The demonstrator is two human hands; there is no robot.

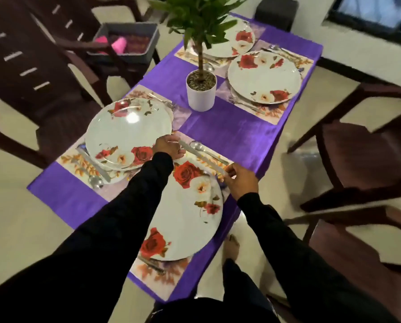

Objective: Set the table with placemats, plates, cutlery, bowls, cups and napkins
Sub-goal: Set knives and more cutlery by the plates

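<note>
I had only the one view, the wide-angle camera worn on the head, so no second view shared any of the scene. It looked forward and steeply down from above the near short end of the table (229, 134), whose length ran away toward the top of the frame. The left hand (168, 146) and right hand (240, 180) sat close, near the middle, with both sleeves reaching in from the bottom edge. The potted plant (200, 89) stood farther off. Straight edges bowed toward the borders, as wide lenses do.

left hand (168, 146): fingers curled, pinching | right hand (240, 180): pinching (both arms outstretched)
</note>
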